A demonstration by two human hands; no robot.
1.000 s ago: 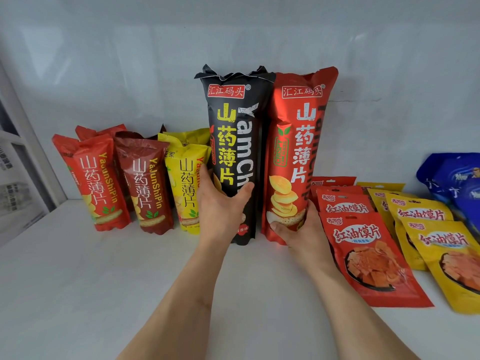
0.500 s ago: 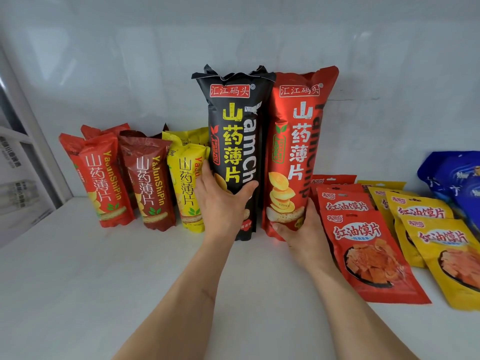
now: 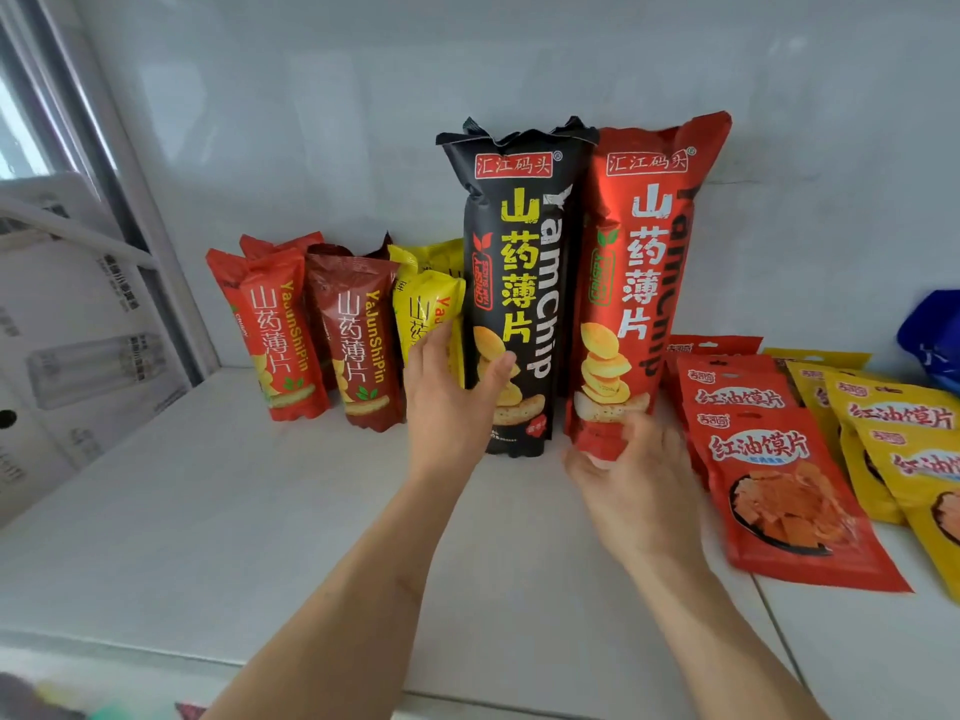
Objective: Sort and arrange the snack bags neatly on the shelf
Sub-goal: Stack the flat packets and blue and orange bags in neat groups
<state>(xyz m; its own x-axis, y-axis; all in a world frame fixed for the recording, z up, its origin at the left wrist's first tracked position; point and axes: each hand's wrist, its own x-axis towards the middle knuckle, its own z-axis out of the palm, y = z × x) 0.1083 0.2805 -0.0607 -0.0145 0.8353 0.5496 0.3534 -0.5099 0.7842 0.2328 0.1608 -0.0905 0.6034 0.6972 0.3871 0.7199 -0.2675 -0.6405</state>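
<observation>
Your left hand [image 3: 447, 402] is grasping the tall black bag [image 3: 519, 283], standing upright on the shelf [image 3: 260, 537]. Your right hand [image 3: 636, 485] is gripping the base of the tall red bag [image 3: 639, 283] touching beside it.

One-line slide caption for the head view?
Left hand grips the tall black YamChip bag; right hand holds the tall red YamChip bag.

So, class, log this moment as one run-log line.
left hand: grips tall black bag | right hand: fingers at base of tall red bag | bags: upright, touching | shelf: sorting unfinished
</observation>
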